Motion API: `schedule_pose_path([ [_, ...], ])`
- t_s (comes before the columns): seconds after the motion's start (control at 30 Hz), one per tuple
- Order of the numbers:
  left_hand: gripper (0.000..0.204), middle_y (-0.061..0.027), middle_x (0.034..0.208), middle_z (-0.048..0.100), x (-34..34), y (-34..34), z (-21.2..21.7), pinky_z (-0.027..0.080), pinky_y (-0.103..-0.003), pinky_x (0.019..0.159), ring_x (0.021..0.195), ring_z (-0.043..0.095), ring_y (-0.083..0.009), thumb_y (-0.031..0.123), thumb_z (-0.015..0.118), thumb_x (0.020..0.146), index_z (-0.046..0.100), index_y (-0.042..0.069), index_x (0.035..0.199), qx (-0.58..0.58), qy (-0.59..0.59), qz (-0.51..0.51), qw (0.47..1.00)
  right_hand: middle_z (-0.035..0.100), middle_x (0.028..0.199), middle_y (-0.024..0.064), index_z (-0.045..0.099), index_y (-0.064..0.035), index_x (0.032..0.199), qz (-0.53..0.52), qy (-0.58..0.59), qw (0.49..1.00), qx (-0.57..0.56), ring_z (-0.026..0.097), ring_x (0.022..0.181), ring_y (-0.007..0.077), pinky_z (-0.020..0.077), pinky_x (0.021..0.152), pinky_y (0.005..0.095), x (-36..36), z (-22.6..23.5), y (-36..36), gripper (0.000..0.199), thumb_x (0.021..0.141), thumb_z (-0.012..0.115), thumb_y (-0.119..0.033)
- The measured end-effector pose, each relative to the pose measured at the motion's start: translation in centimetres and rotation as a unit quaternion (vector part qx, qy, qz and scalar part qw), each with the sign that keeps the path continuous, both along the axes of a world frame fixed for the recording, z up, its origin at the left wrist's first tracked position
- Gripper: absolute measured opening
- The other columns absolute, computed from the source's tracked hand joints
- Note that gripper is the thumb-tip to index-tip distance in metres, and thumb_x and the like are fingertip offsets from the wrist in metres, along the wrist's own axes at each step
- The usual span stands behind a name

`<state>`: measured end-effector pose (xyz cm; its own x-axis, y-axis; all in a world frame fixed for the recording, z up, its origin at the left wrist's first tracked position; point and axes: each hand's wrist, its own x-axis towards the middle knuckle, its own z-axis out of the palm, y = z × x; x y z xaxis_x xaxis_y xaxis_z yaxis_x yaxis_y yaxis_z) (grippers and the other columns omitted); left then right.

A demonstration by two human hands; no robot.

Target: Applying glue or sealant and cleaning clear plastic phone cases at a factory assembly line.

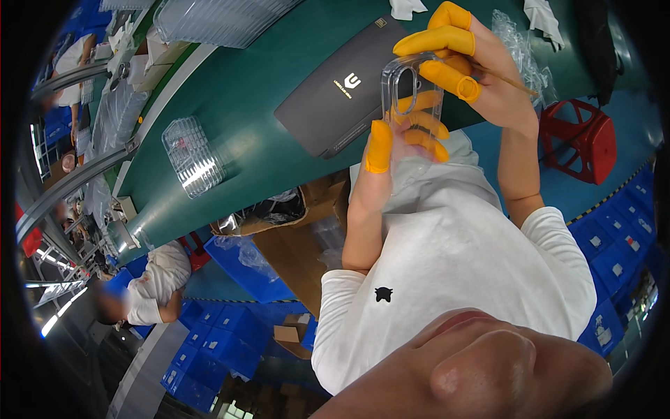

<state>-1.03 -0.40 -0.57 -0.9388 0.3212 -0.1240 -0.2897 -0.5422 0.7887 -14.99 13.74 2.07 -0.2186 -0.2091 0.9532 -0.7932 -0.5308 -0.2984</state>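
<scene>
A clear phone case with a long oval camera opening is held up over the near edge of the green bench. My left hand, with yellow finger cots, is closed around its lower part; some fingers show through the clear plastic. At the upper end, my right hand, also in yellow finger cots, has its fingertips at the case's edge. A thin brown stick is gripped in that hand, its other end hidden by the fingers. Below the case lies a dark grey mat or flat box with a gold logo.
On the green bench sits a stack of clear cases, with more clear trays beyond. Crumpled clear film lies at right. An open cardboard box, a red stool and blue bins stand around me. A co-worker is at left.
</scene>
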Motion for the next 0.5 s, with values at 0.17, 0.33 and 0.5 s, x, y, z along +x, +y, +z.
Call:
schedule_pose_path([
  [0.17,0.098,-0.0167,0.104,0.057,-0.6,0.5,0.6,0.053,-0.034,0.072,0.081,0.063,-0.0232,0.077,0.026,0.084,0.037,-0.006,0.135,-0.025,-0.008,-0.003,1.000,0.053,0.078,0.0025,0.068,-0.0029,0.097,-0.136,0.116,0.976,-0.124,0.046,0.062,0.0104,0.0353,0.054,0.0233,-2.5,-2.3,-1.5,0.015,0.087,0.065,-0.014],
  [0.33,0.108,-0.0195,0.102,0.057,-0.5,0.1,0.7,0.055,-0.037,0.069,0.079,0.065,-0.0267,0.084,0.027,0.078,0.036,-0.007,0.135,-0.092,-0.028,0.016,0.995,0.065,0.090,0.0057,0.068,-0.0042,0.097,-0.345,-0.096,0.849,0.388,0.063,0.069,0.0163,0.0481,0.060,0.0206,3.6,2.3,3.0,0.024,0.077,0.073,-0.017],
  [0.5,0.071,-0.0138,0.106,0.056,-0.3,-0.1,0.3,0.052,-0.030,0.075,0.083,0.063,-0.0192,0.057,0.025,0.098,0.040,-0.003,0.134,-0.056,0.012,0.030,0.998,0.065,0.092,0.0071,0.067,-0.0047,0.096,-0.356,-0.024,0.858,0.369,0.065,0.072,0.0212,0.0494,0.061,0.0224,3.7,2.2,2.8,0.029,0.072,0.077,-0.017],
])
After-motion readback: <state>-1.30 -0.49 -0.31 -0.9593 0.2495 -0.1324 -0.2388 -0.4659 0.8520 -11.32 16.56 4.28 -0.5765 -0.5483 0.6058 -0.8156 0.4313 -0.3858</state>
